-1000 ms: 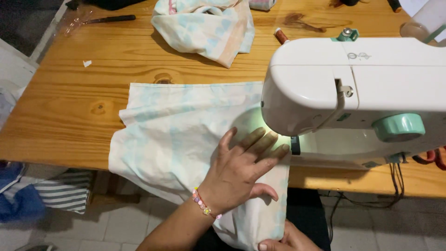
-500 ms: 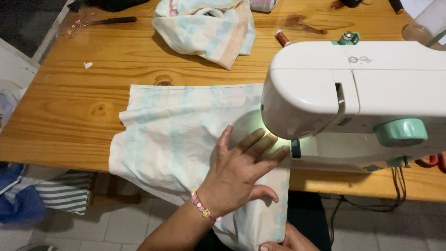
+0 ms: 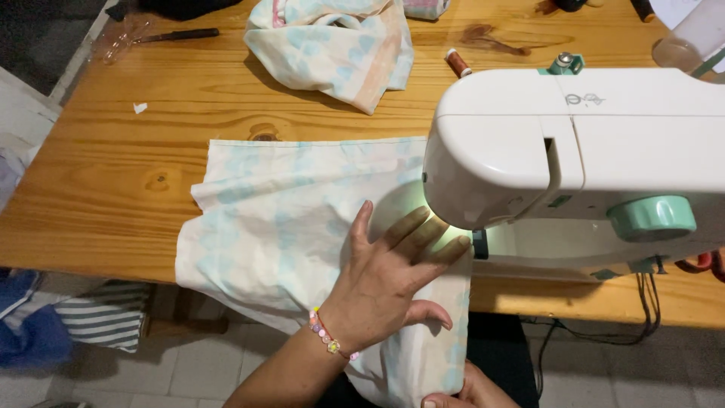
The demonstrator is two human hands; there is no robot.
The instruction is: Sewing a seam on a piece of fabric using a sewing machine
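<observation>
Feeding pale printed fabric [image 3: 302,227] under the head of a white sewing machine [image 3: 574,143].

Left hand [image 3: 385,279] lies flat, fingers spread, pressing the cloth on the wooden table [image 3: 113,189] beside the lit needle area; right hand [image 3: 461,389] pinches the hanging edge below. Best kept taut and flat, fingertips clear of the needle, edge guided straight.

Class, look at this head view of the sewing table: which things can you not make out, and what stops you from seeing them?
- Needle and presser foot, head view: hidden behind the white sewing machine head.
- Right hand: cut off by the bottom edge; only fingers on the pale fabric show.
- Fabric under the left hand: covered by palm and fingers.
- Clear container: cut by the top-right corner.
- Dark tool: too small to tell.
</observation>
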